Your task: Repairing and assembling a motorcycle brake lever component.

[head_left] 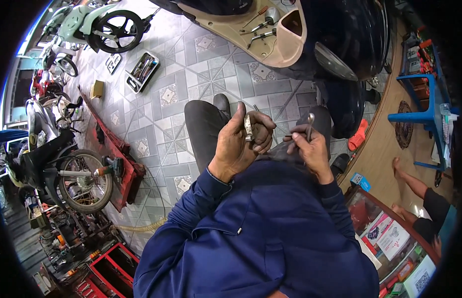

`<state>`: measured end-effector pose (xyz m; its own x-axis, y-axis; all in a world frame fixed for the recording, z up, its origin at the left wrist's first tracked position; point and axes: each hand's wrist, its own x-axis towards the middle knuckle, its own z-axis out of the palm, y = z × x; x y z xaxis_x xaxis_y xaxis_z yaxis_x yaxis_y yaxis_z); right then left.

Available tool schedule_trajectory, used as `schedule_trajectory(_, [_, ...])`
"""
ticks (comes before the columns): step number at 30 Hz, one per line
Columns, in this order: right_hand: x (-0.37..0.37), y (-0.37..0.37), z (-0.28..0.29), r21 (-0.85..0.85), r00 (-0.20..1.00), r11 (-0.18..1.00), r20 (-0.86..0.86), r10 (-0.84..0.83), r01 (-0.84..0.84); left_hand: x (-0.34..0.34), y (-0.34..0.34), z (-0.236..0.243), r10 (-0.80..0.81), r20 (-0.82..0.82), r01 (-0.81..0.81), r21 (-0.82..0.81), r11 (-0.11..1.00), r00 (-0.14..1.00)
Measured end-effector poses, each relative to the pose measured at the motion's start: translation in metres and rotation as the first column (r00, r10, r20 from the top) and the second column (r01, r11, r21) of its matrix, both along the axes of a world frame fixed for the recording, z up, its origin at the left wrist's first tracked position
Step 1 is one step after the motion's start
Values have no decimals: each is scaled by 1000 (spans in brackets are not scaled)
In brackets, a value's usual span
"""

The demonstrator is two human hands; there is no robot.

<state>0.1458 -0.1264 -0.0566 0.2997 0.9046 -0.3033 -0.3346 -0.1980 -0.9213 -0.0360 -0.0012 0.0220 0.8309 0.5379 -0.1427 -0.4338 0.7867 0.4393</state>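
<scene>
Above my lap, my left hand (241, 136) is curled, thumb raised, around a small worn metal part (248, 128) with a pale, silvery body. The part's exact kind is not clear, and the fingers cover some of it. To the right, my right hand (310, 146) is closed on a slim metal tool with a rounded end (311, 118), which looks like a wrench. That rounded end points up, away from me. The two hands are apart, and the tool does not touch the metal part.
Ahead stands a dark scooter with a tan floorboard (285, 52) carrying a screwdriver and metal parts. A tool tray (142, 72) lies on the tiles. Left are motorcycles and a red metal stand (122, 181); right, a blue stool (422, 116), a glass counter and another person's legs (414, 186).
</scene>
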Motion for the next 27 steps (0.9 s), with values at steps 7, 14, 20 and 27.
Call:
schedule_trajectory(7, [-10,1,25,-65,982,981,-45,181,-184,2,-13,9,151,-40,-150,22,988,988])
schedule_trajectory(14, [-20,6,39,44,958,963,-95,269,-266,0,-19,7,284,-21,-280,106,954,959])
schedule_trajectory(20, [-19,14,58,99,984,980,72,165,-171,3,-20,8,324,-65,-328,-57,943,944])
schedule_trajectory(27, [-11,40,97,86,945,976,279,171,-202,-1,-15,5,253,-43,-256,-235,938,966])
